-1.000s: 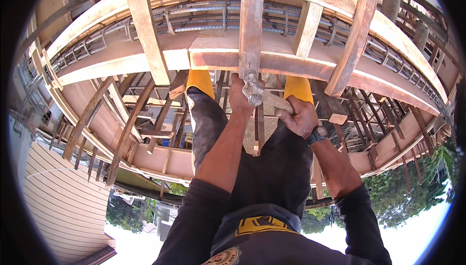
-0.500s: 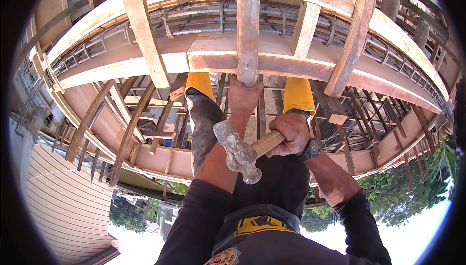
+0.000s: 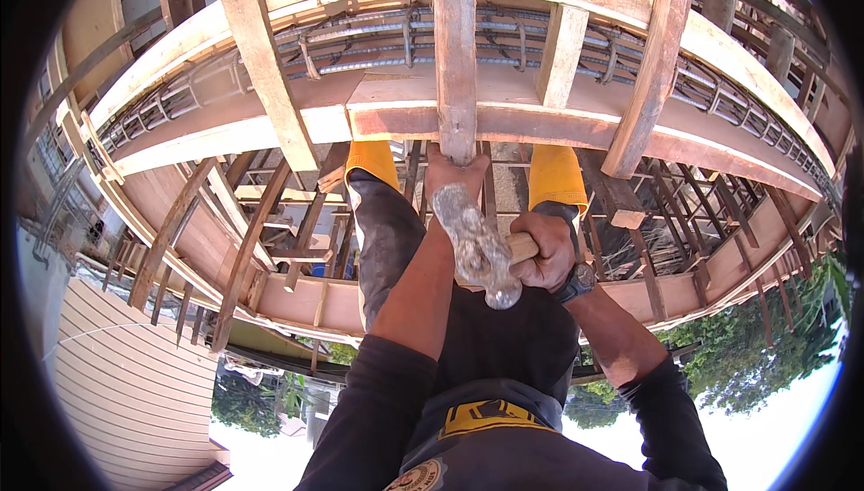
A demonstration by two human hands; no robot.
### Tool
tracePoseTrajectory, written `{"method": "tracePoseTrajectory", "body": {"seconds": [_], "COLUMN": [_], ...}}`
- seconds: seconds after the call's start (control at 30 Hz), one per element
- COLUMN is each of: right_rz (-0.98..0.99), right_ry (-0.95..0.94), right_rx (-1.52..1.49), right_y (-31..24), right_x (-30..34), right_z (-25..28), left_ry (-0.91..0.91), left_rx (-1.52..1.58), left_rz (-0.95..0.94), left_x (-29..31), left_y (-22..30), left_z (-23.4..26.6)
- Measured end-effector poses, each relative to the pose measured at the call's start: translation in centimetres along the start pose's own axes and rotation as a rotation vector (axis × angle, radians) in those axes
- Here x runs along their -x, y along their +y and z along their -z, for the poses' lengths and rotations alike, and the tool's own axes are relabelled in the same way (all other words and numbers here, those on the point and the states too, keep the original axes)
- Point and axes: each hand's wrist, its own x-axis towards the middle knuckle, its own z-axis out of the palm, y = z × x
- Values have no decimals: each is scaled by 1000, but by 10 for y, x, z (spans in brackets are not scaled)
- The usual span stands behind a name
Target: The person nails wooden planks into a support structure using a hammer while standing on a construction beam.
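Note:
My left hand (image 3: pixel 438 171) is closed round the lower end of a wooden batten (image 3: pixel 456 59), which lies across the formwork in front of me. My right hand (image 3: pixel 546 248) grips the short wooden handle of a hammer. The worn, grey-white hammer head (image 3: pixel 474 239) hangs over my left wrist as seen from here, hiding part of that wrist and forearm. Whether the hammer touches anything cannot be made out. Behind the batten runs a long timber form (image 3: pixel 396 122) with plywood sides.
Tied steel bars (image 3: pixel 360 54) lie inside the form. More battens cross it, one at the left (image 3: pixel 267 68) and one at the right (image 3: pixel 648 77). Wooden props (image 3: pixel 256 248) stand below around my legs in yellow boots (image 3: pixel 556 176). A ribbed roof (image 3: pixel 126 374) lies at lower left.
The hammer head has moved up and slightly right, closer to the batten's end and my left hand. My left hand keeps its place on the batten.

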Motion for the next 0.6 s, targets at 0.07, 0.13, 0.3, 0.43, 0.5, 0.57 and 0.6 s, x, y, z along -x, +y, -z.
{"method": "tracePoseTrajectory", "body": {"seconds": [0.07, 0.13, 0.3, 0.43, 0.5, 0.57, 0.6], "right_rz": [-344, -231, -50, -278, 2, 132, 212], "right_ry": [11, -15, -15, -87, -53, -20, 5], "right_rx": [208, 162, -42, 132, 0, -72, -96], "right_y": [12, 11, 1, 1, -20, -6, -1], "right_x": [-18, -15, -1, -13, -10, -8, -10], "right_z": [-11, -4, 1, -5, 0, -1, 1], "left_ry": [-313, -52, -91, -249, -108, -64, -67], "left_rx": [760, -82, -12, -217, -35, 59, 16], "left_rz": [169, -251, 62, 46, 32, 40, 29], "left_x": [-26, -7, 4, -3, -5, -4, -5], "left_y": [-44, -19, 15, 13, 8, 3, 1], "left_z": [11, 5, 11, 17, 15, 12, 11]}}
